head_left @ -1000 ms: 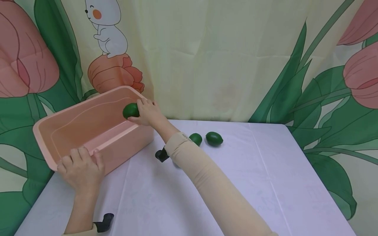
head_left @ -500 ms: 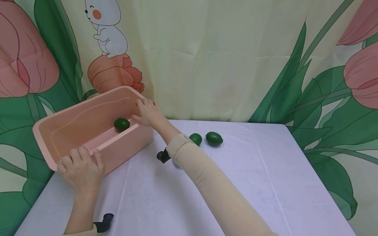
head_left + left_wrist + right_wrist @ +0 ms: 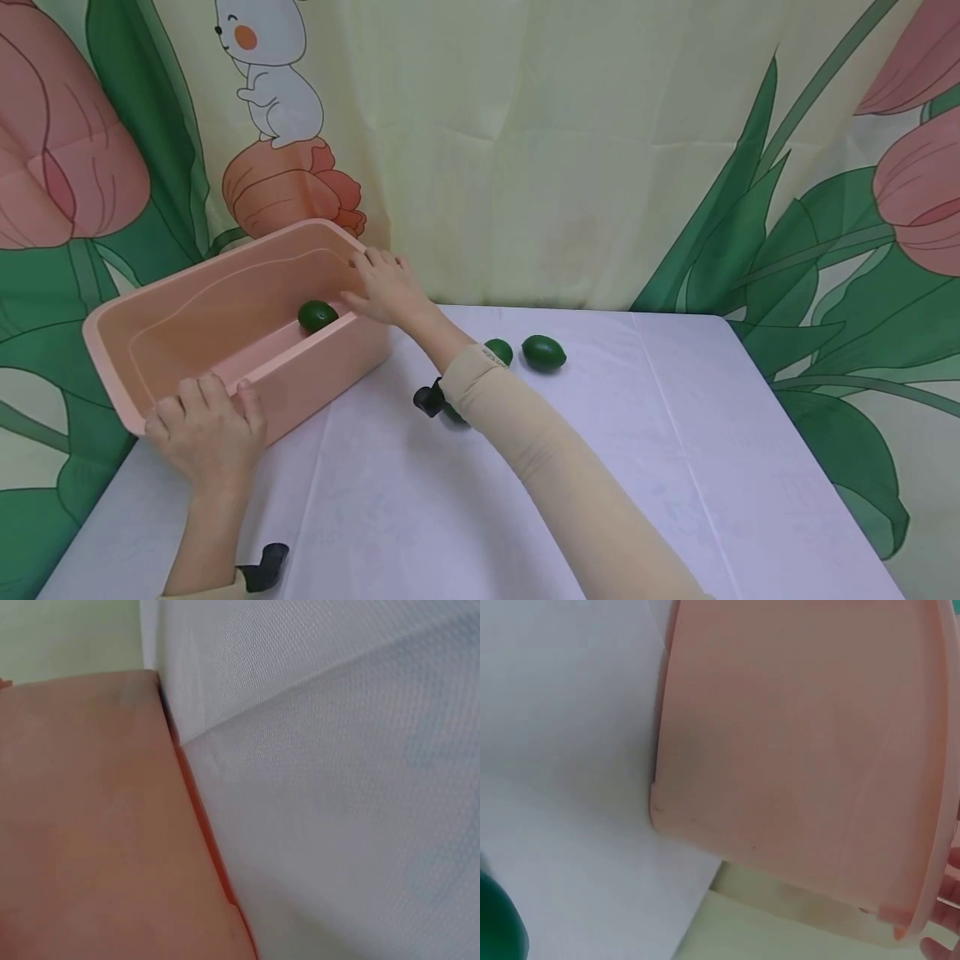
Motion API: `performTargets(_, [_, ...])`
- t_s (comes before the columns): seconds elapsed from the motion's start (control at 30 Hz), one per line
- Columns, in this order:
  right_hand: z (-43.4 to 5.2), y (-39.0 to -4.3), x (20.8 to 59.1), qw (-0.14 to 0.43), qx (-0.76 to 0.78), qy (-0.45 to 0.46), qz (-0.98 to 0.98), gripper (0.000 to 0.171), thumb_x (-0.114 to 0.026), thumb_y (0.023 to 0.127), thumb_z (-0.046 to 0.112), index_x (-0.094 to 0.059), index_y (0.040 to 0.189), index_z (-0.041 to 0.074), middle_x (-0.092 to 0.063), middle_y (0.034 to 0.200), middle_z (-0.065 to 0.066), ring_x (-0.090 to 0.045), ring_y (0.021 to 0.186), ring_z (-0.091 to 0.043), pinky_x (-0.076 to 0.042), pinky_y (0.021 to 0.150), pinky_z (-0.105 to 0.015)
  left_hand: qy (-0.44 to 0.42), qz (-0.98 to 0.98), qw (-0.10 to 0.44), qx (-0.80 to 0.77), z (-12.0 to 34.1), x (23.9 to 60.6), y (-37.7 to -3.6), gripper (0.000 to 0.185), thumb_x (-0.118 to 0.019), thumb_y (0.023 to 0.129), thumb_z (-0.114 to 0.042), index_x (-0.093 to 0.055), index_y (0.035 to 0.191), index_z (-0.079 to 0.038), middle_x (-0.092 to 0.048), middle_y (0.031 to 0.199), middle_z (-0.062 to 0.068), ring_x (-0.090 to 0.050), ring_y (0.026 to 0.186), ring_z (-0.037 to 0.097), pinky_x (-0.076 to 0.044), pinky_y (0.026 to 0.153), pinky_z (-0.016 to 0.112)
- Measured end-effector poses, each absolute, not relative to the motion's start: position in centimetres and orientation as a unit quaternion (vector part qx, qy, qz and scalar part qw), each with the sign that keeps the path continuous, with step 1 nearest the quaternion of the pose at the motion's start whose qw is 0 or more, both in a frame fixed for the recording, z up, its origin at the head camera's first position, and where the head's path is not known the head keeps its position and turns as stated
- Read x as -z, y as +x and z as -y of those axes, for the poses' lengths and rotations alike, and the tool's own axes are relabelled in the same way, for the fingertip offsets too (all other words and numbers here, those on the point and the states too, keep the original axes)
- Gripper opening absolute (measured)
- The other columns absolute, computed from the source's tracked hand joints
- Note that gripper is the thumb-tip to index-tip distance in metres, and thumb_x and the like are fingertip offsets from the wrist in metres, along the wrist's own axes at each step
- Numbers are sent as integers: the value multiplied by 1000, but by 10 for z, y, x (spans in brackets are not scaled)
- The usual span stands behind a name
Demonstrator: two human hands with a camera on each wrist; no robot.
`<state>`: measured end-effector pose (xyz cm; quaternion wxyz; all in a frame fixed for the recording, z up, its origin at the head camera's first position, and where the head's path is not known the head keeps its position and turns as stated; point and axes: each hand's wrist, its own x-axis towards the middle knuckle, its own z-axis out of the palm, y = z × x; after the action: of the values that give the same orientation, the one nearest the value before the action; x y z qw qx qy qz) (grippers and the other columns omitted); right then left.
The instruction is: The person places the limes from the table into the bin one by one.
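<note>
A pink plastic bin (image 3: 330,367) stands at the table's left, turned at an angle. My left hand (image 3: 210,429) holds its near left end, fingers curled over the rim. One green lime (image 3: 317,316) lies inside the bin, near its right end. Above that end my right hand (image 3: 386,287) is spread at the rim, holding nothing; its fingertips (image 3: 949,889) show at the edge of the right wrist view. On the table lie a whole lime (image 3: 544,353) and two more, a lime (image 3: 500,349) and a lime (image 3: 454,414), both partly hidden by the right sleeve.
A white cloth covers the table (image 3: 637,467). Behind it hangs a curtain (image 3: 540,167) printed with tulips and a rabbit. Black camera mounts (image 3: 264,567) sit on both wrists.
My right hand has let go of a lime, which dropped into the bin and shifted slightly right. That hand has drawn back a little to the right. The left hand stays still.
</note>
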<state>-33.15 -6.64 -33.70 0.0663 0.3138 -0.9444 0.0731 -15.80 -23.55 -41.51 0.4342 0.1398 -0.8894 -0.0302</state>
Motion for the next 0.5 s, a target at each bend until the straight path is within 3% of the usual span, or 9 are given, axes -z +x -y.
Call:
performTargets(0.27, [58,-325,336,87,-66,329,938,54,-43,90,50,-36,133,18,-40,130,2,-36,122,-16,-27,100,-35,139,876,460,38,235,415,-159,55,-24,91,-39,-43,87,12,-41,83,29,-37,77,46,-27,70,54])
performTargets(0.5, [50,-317,336,92,-78,326,938,55,-47,88,49,-35,133,19,-42,127,2,-40,119,-16,-27,100,-37,138,887,439,32,237,417,-159,55,-24,92,-39,-43,88,12,-42,84,29,-38,77,46,-27,70,55])
